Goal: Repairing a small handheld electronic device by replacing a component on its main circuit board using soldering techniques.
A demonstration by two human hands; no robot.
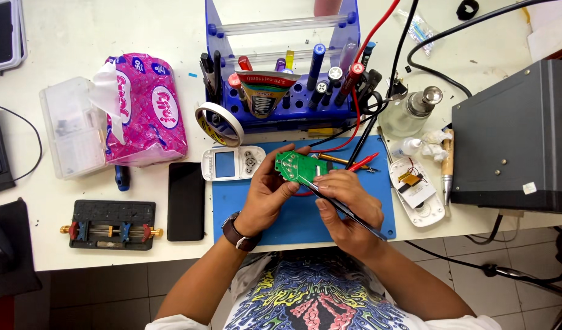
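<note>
My left hand (266, 195) holds a small green circuit board (296, 166) by its left edge, above a blue work mat (232, 211). My right hand (348, 205) grips a thin black probe (348, 215) like a pen, its tip resting on the board's lower edge. A red probe (361, 162) and a brass-tipped tool lie on the mat just right of the board. A dark watch is on my left wrist.
A white remote front shell (233, 163) lies left of the board, its opened back half (418, 190) right of the mat. A blue tool rack (281, 79), tape roll (218, 122), pink tissue pack (143, 110), black phone (186, 200), board-holder jig (112, 225), glass bottle (415, 110) and grey box (516, 134) stand around.
</note>
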